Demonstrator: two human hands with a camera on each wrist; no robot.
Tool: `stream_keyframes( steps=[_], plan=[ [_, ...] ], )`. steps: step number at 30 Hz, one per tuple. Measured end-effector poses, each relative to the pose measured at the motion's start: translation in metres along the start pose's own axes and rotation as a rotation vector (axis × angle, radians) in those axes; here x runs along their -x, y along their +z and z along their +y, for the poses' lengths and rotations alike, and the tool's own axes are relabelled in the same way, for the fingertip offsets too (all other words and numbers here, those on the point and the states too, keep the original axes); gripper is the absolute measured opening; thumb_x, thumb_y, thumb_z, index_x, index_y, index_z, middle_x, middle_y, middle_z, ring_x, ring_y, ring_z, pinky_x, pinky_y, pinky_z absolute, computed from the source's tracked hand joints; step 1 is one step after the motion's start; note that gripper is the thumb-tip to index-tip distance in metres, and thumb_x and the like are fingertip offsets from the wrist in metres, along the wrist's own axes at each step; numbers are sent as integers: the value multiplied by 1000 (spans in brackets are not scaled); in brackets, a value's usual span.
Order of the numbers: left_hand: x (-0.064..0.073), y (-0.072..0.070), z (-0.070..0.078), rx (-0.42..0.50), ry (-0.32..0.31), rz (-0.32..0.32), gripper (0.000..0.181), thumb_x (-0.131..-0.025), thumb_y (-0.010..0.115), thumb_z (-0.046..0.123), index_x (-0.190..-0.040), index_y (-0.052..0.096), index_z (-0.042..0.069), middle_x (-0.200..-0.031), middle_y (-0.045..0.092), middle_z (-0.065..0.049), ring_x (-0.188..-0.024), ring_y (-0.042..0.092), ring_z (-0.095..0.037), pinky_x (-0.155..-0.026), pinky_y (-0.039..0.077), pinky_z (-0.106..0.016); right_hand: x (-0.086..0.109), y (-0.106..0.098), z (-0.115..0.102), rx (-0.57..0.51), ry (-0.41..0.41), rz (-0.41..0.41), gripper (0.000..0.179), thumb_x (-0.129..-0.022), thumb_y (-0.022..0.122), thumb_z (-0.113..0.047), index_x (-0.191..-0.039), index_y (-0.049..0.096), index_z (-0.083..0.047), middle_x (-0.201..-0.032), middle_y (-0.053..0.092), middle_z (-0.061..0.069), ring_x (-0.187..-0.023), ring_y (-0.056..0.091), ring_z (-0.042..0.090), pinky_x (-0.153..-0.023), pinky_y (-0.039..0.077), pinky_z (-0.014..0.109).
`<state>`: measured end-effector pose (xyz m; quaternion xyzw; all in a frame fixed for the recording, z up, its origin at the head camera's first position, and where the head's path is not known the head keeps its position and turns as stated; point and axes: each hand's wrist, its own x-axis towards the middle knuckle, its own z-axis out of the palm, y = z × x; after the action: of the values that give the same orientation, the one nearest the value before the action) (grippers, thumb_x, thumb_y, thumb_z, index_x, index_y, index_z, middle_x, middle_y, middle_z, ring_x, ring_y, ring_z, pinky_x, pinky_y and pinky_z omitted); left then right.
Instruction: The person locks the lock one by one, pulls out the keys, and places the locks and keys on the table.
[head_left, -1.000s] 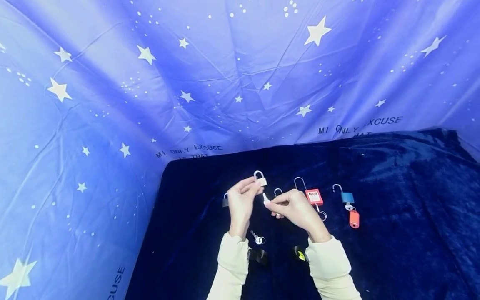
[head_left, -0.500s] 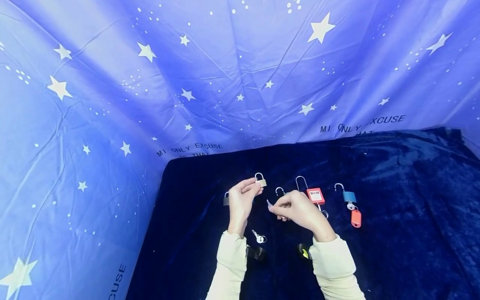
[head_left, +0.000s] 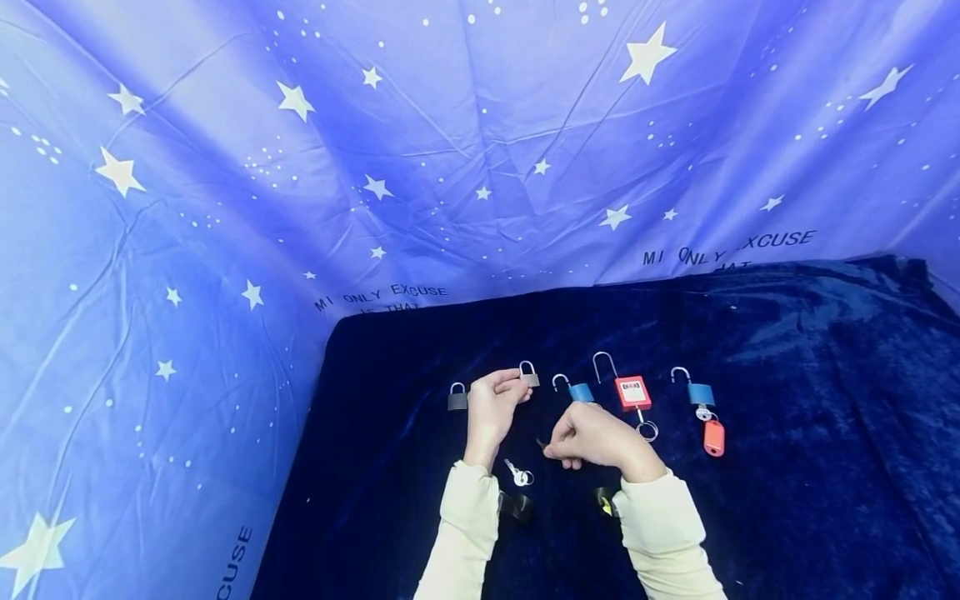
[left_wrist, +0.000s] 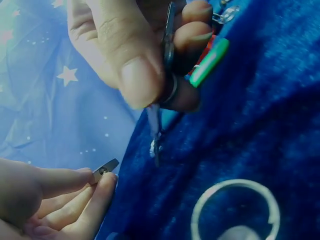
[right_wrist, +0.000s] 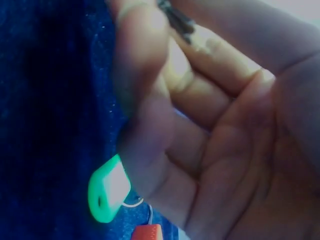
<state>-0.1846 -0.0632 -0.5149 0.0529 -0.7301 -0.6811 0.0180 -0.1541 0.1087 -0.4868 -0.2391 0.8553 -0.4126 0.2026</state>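
Observation:
My left hand [head_left: 491, 412] pinches a small padlock [head_left: 530, 380] by its body, with the shackle up. In the left wrist view, the keyhole face of that padlock [left_wrist: 104, 171] shows between the fingertips. My right hand [head_left: 596, 437] holds a small key [head_left: 542, 444] between thumb and fingers, lower down and apart from the padlock. Close up in the left wrist view, the key [left_wrist: 156, 132] points downward from the right hand, with a second dark key [left_wrist: 170, 37] on its ring. A bright green tag [right_wrist: 107, 192] hangs near the right hand's fingers.
A dark padlock [head_left: 457, 397] stands left of the left hand. Beyond the right hand lie a blue padlock [head_left: 580, 392], a red padlock [head_left: 633, 392] and another blue padlock [head_left: 700, 393] with an orange tag [head_left: 714, 437]. Loose keys [head_left: 519, 473] rest on the dark blue cloth [head_left: 390, 467].
The right hand has drawn down and away from the padlock with the key. The left hand has lowered slightly and shifted right with the padlock, uncovering more of the dark padlock.

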Motion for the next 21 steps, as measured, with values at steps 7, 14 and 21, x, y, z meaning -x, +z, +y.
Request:
stream_keyframes(
  steps=[7,14,21],
  plan=[
    [2,3,-3,-182,28,-8,23,-86,64,-1,-108,71,-8,-83,76,-16,-74,75,-24,-69,61,-23,0,5,3,-4,82,-62,25,-84,73,-9,-60,67,-5,-49,61,0,-42,53,4,-50,46,19],
    [3,4,-3,-232,48,-13,24,-86,64,-1,-108,71,-6,-84,76,-14,-73,75,-21,-70,60,-21,-1,8,4,15,91,-55,26,-81,76,-11,-58,65,-6,-46,56,-3,-41,48,3,-47,43,21],
    [3,6,-5,-273,84,-25,22,-86,66,-4,-107,71,-9,-83,76,-15,-70,74,-21,-65,59,-20,-1,9,2,40,103,-52,28,-80,77,-14,-56,63,-8,-44,49,-10,-41,45,2,-45,39,21]
  ],
)
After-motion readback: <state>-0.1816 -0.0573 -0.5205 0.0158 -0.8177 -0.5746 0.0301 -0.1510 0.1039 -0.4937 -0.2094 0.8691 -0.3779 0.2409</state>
